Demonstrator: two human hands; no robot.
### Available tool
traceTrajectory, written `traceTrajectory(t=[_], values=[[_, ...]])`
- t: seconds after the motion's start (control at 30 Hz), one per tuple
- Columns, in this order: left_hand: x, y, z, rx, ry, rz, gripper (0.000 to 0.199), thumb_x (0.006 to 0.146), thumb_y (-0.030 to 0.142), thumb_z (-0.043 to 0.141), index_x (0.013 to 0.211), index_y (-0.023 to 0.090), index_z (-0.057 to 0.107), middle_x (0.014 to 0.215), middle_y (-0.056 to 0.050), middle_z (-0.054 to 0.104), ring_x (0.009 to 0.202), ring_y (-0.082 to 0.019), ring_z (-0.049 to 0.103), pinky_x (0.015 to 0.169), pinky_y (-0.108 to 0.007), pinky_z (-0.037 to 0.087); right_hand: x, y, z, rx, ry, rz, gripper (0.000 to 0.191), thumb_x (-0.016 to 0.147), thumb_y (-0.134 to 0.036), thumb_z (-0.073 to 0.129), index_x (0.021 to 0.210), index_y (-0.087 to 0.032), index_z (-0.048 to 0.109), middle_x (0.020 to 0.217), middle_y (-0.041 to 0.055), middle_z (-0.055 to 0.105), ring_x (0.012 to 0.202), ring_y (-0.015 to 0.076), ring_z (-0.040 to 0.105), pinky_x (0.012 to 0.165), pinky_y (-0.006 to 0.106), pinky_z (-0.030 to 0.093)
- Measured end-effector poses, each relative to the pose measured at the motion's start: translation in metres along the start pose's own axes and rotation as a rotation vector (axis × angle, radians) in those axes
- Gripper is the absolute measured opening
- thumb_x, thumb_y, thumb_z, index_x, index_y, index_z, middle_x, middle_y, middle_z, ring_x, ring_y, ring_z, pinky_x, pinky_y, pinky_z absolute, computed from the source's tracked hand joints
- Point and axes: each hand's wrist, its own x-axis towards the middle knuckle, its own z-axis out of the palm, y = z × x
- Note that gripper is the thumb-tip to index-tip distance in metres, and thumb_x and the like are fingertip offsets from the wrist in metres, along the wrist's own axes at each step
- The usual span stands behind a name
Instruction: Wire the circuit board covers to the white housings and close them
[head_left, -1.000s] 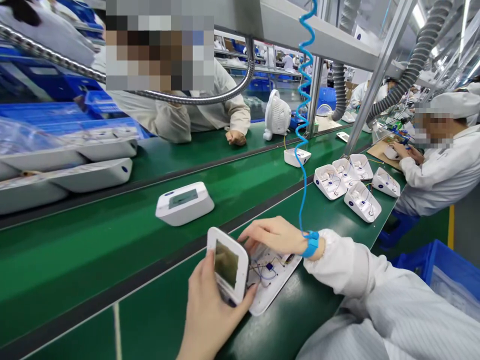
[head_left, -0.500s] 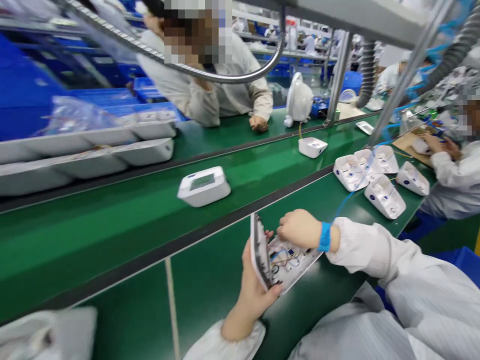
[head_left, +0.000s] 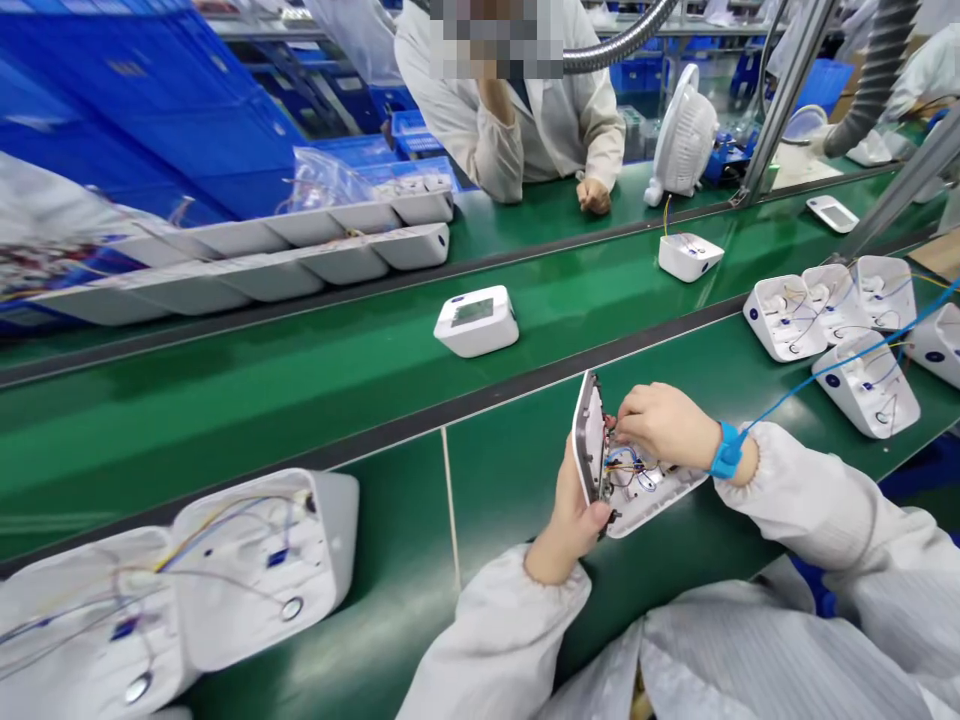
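Green conveyor belt (head_left: 225,400) runs across the whole frame, with a near green bench strip (head_left: 390,560) this side of the dark divider.

Far side: a long row of white housings (head_left: 247,265) lying end to end along the belt edge, blue crates (head_left: 112,130) behind. A co-worker in a white coat (head_left: 525,120) leans on the far bench, fist resting on it. White desk fan (head_left: 682,135) just beside that person.

On the belt: one closed unit with display (head_left: 476,320), face up, looks fully assembled. Smaller white unit (head_left: 690,255) further right, wires showing on top.

Near bench right: cluster of open shells (head_left: 832,320) with loose wiring inside, none capped. Near bench left: two more open shells (head_left: 255,570), wires and round parts exposed, also uncapped.

Unit in hand, centre: open back shell (head_left: 652,490) lies flat on the near bench, wiring visible. Front cover (head_left: 589,440) stands on edge, hinged up from the shell's left side, the two parts joined by wires.

Left hand (head_left: 570,515) is closed around the cover's lower edge, propping it upright. Right hand (head_left: 660,425) is curled, fingertips down in the wiring between cover and shell; can't tell if it's pinching a wire or just pressing. Blue wrist strap (head_left: 726,452) on the right wrist, coiled lead running off to the right.

Judgement: mid-assembly. Internals look populated, wires being dressed. Left: fold cover down and close. Several open shells queued both sides.
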Motion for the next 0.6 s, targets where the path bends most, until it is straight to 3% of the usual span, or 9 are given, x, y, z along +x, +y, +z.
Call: traceTrajectory(t=[0.13, 0.27, 0.47, 0.6], values=[[-0.003, 0.002, 0.002, 0.05, 0.044, 0.099, 0.094, 0.062, 0.073, 0.073, 0.14, 0.026, 0.046, 0.146, -0.012, 0.051, 0.139, -0.036, 0.041, 0.112, -0.047, 0.04, 0.0, 0.002, 0.0, 0.031, -0.009, -0.006, 0.022, 0.097, -0.03, 0.059, 0.086, -0.016, 0.072, 0.092, 0.0074, 0.069, 0.083, 0.0178, 0.057, 0.067, 0.03, 0.032], [-0.005, 0.0, 0.0, 0.068, 0.039, 0.087, 0.092, 0.065, 0.073, 0.071, 0.14, 0.025, 0.047, 0.147, -0.012, 0.049, 0.139, -0.037, 0.041, 0.115, -0.05, 0.035, 0.001, 0.001, -0.001, 0.042, -0.034, -0.016, 0.021, 0.096, -0.029, 0.059, 0.087, -0.016, 0.071, 0.094, 0.0069, 0.069, 0.085, 0.0182, 0.058, 0.068, 0.031, 0.031], [-0.007, -0.01, -0.005, 0.073, 0.067, 0.095, 0.089, 0.064, 0.073, 0.072, 0.136, 0.024, 0.051, 0.143, -0.013, 0.053, 0.136, -0.036, 0.045, 0.113, -0.048, 0.036, 0.002, -0.001, -0.003, 0.018, -0.067, -0.03, 0.022, 0.097, -0.031, 0.057, 0.086, -0.016, 0.07, 0.094, 0.0069, 0.068, 0.087, 0.0183, 0.056, 0.067, 0.032, 0.03], [-0.006, -0.007, -0.004, 0.087, 0.022, 0.136, 0.085, 0.07, 0.07, 0.069, 0.138, 0.023, 0.05, 0.146, -0.013, 0.05, 0.138, -0.035, 0.042, 0.118, -0.048, 0.031, 0.003, -0.002, -0.004, 0.008, -0.065, -0.002, 0.024, 0.097, -0.03, 0.056, 0.084, -0.016, 0.07, 0.089, 0.007, 0.066, 0.082, 0.0184, 0.053, 0.065, 0.033, 0.027]])
